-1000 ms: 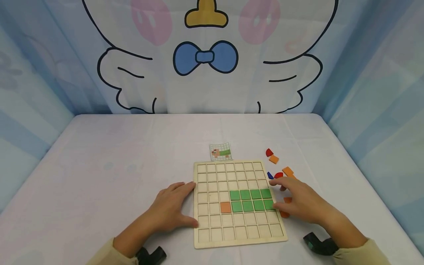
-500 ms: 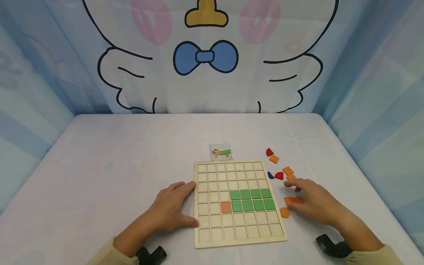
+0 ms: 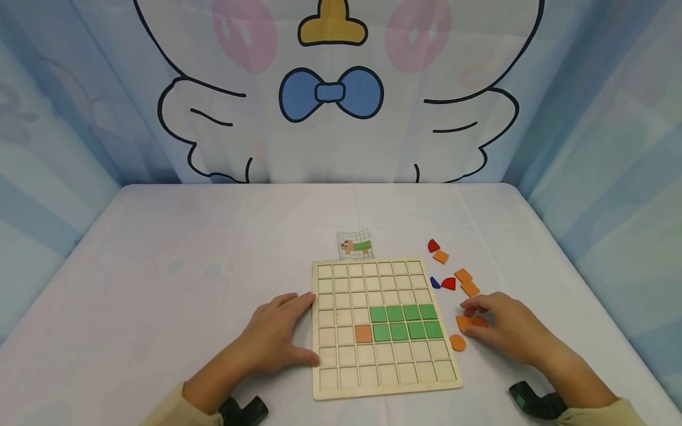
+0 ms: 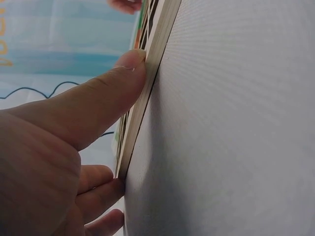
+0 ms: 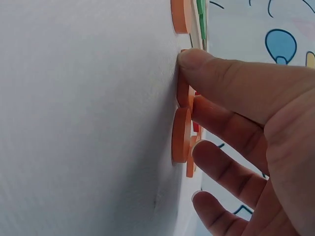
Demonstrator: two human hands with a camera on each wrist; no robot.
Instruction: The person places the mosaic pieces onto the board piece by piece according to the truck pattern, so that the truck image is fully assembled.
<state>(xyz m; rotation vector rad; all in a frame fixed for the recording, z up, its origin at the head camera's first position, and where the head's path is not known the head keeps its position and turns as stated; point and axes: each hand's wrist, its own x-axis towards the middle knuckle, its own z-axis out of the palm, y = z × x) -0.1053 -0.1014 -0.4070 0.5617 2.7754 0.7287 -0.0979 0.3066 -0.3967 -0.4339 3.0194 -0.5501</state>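
A wooden grid board (image 3: pixel 347 376) lies on the table, with two rows of green square tiles (image 3: pixel 399 331) and one orange tile (image 3: pixel 363 333) set in its cells. My left hand (image 3: pixel 274 331) rests against the board's left edge, thumb and fingers spread apart; the left wrist view has the thumb (image 4: pixel 113 93) over the rim. Right of the board, my right hand (image 3: pixel 506 328) pinches an orange square tile (image 3: pixel 462 322) between thumb and index finger, low at the tabletop. A round orange piece (image 5: pixel 181 135) stands just beside that tile, under the other fingers.
Another orange disc (image 3: pixel 457 342) lies close to the board's right edge. Farther back are orange squares (image 3: pixel 470 288), red quarter-round pieces (image 3: pixel 449 283) and a small blue piece (image 3: pixel 435 282). A small picture card (image 3: pixel 356 244) touches the board's back edge.
My right hand has moved from the board's right edge rightward to the orange pieces, and its thumb and index finger have closed on a square tile. My left hand stays in place.
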